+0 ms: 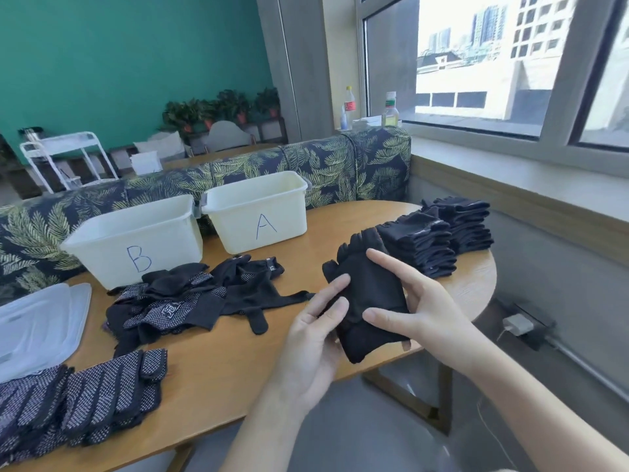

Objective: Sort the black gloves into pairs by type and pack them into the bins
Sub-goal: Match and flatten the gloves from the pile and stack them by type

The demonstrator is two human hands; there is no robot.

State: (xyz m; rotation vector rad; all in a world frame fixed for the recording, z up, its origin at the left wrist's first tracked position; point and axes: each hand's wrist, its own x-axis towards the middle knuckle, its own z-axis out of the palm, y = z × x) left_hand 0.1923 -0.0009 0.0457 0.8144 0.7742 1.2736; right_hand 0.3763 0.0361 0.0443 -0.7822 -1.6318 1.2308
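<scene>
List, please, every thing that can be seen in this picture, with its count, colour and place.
held gloves: plain black, between both hands
plain glove stacks: two, black, table's far right
loose gloves: heap, black, some white-dotted, before bin B
dotted glove stacks: black, white dots, near left
bin B: one, cream, far left
bin A: one, cream, beside B
lids: clear, left edge
table: one, wooden
bottles: two, windowsill
left hand: grips gloves
right hand: grips gloves
</scene>
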